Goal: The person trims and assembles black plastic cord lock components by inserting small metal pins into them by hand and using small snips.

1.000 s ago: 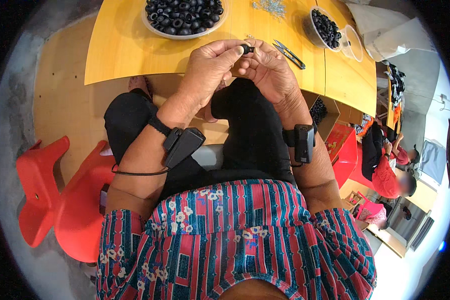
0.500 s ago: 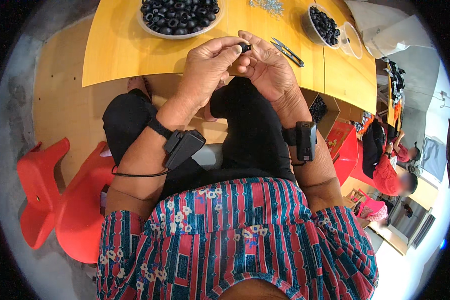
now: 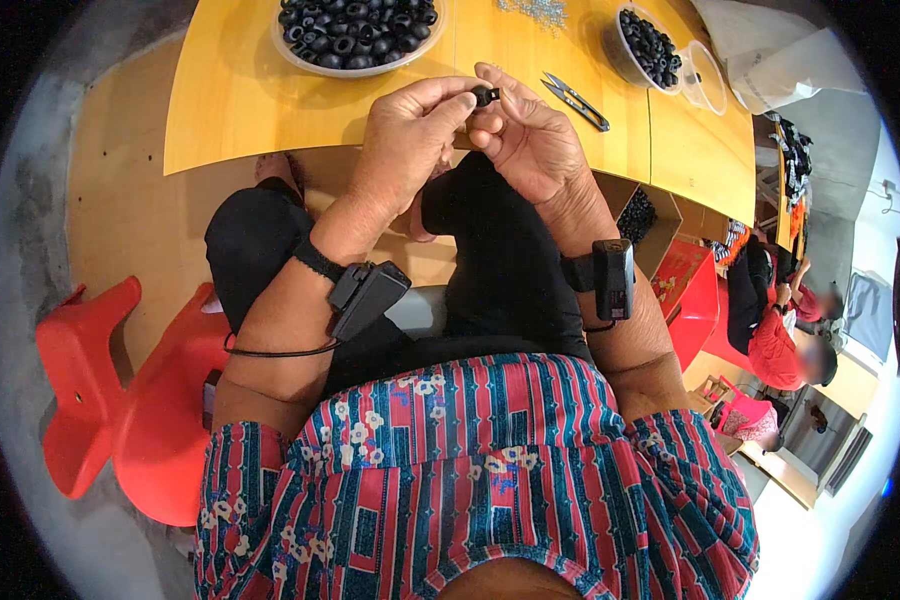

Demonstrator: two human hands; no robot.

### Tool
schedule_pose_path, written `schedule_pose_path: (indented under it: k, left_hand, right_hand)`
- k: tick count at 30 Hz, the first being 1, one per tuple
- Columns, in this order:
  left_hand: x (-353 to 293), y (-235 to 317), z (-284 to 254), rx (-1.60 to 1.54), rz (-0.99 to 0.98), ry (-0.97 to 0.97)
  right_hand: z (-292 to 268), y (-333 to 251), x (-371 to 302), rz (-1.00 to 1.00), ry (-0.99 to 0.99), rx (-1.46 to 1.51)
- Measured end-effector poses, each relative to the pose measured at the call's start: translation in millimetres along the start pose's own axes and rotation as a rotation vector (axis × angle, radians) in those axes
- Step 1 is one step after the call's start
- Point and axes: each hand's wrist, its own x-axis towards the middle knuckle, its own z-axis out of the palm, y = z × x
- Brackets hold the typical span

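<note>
Black thread snips (image 3: 592,116) lie beside the upturned right hand (image 3: 535,145), its grip unclear. The left hand (image 3: 407,135) pinches a small black piece (image 3: 483,96).

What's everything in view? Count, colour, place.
Held part: one, black, upper centre
Table: one, yellow, top
Large bowl: one, clear, table's left
Small bowl: one, clear, table's right
Black pieces: many, black, in both bowls
Lid or tub: one, clear, beside small bowl
Snips: one, dark, table's middle
Tiny bits: uncounted, pale, table's back
Box: one, brown, below table
Chairs: two, red, left
Plastic sheeting: some, translucent, upper right
People: at least two, reddish clothing, right
Devices: two, black, on forearms
Shirt: one, multicoloured, below
Left hand: one, bare, on held part
Right hand: one, bare, opposite
</note>
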Motion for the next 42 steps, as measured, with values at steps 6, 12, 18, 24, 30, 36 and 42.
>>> schedule_pose_path:
  k: [6,12,18,24,30,36,42]
  left_hand:
    - [1,-2,-2,0.026,0.042,0.024]
    - [-1,3,-4,-0.012,-0.057,0.021]
    - [0,6,-4,-0.004,-0.045,0.008]
    - [-3,8,0,-0.002,-0.036,0.039]
    - [-5,10,5,-0.006,-0.001,0.082]
    - [-3,7,4,-0.007,-0.006,0.104]
    - [-3,6,4,-0.035,0.012,0.114]
  right_hand:
    - [5,1,-3,0.001,0.045,0.043]
    - [4,2,-2,-0.001,0.047,0.031]
    - [9,4,-3,-0.011,0.061,0.012]
    - [22,12,-4,-0.065,0.208,-0.026]
    - [22,17,-1,-0.075,0.197,0.021]
    - [24,19,0,-0.098,0.232,0.025]
    - [24,24,2,-0.134,0.211,0.028]
